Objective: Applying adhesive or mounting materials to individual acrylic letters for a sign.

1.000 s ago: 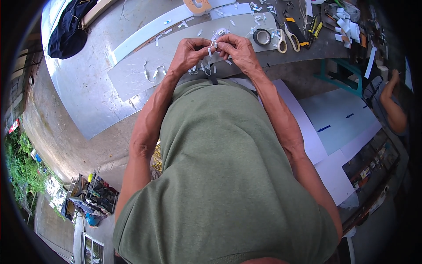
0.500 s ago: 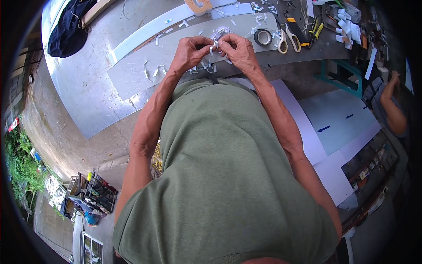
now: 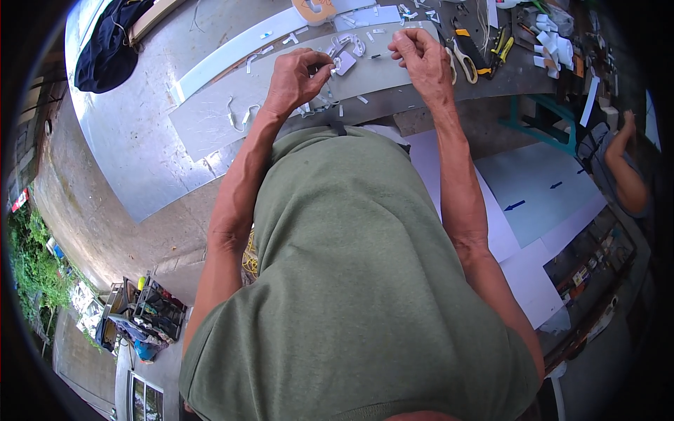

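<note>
My left hand (image 3: pixel 298 81) is closed, thumb and forefinger pinched at the end of a thin wired strand of small white modules (image 3: pixel 337 64). More of that wiring hangs below the fingers over the sheet's near edge. A coil of white modules (image 3: pixel 349 45) and a small pale lilac square (image 3: pixel 345 64) lie just beyond. Apart from it, to the right, my right hand (image 3: pixel 423 67) hovers with thumb and fingertips drawn together; whatever they hold is too small to make out. The hand covers the spot where a black tape roll lay. Beneath both hands is a grey sheet (image 3: pixel 203 130).
Cream-handled scissors (image 3: pixel 465 67), a yellow-and-black cutter (image 3: pixel 472 49) and yellow-handled pliers (image 3: pixel 505 49) lie right of my right hand. White offcuts (image 3: pixel 554 45) are piled farther right. Dark cloth (image 3: pixel 105 52) lies far left. Another person's arm (image 3: pixel 627 165) shows at the right edge.
My hands were together over the white modules. The right hand has moved away to the right, over the black tape; the left has shifted slightly left and keeps its pinch.
</note>
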`<action>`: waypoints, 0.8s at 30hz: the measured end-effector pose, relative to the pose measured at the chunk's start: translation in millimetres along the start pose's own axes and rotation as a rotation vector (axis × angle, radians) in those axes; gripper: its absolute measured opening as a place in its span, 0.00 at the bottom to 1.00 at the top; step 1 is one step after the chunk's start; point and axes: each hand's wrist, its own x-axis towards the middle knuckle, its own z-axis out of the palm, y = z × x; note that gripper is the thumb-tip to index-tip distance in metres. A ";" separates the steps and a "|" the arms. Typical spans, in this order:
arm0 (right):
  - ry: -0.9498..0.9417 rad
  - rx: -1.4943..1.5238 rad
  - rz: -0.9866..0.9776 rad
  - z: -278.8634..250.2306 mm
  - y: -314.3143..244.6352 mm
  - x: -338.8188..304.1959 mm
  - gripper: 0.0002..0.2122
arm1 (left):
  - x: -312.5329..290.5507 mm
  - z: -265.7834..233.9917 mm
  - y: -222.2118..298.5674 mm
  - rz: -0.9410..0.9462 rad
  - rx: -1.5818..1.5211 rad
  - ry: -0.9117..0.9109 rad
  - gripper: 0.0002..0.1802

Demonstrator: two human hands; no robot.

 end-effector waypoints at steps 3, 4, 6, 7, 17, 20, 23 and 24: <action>-0.235 -0.258 -0.062 29.5 -19.3 -16.3 0.19 | 0.3 2.6 8.5 0.102 0.064 0.042 0.10; -0.236 -0.257 -0.065 38.4 -20.9 -18.7 0.19 | 0.3 4.9 8.6 0.154 0.141 0.042 0.09; -0.201 -0.237 0.033 53.2 -14.8 -24.7 0.22 | -0.5 8.6 10.1 0.203 0.220 0.046 0.08; -0.218 -0.143 0.085 57.2 -3.2 -22.8 0.21 | -1.3 10.5 11.7 0.237 0.265 0.044 0.07; -0.131 0.069 0.262 58.0 31.0 -32.0 0.07 | -11.4 23.1 9.6 0.215 0.269 0.051 0.13; -0.100 0.158 0.221 54.8 41.3 -30.1 0.07 | -16.0 24.0 5.0 0.120 0.221 0.063 0.21; -0.114 0.184 0.252 52.9 43.2 -29.3 0.07 | -19.3 29.9 0.1 0.090 0.298 0.076 0.25; -0.106 0.175 0.230 53.1 44.9 -28.8 0.07 | -19.3 32.3 0.5 0.099 0.347 0.093 0.27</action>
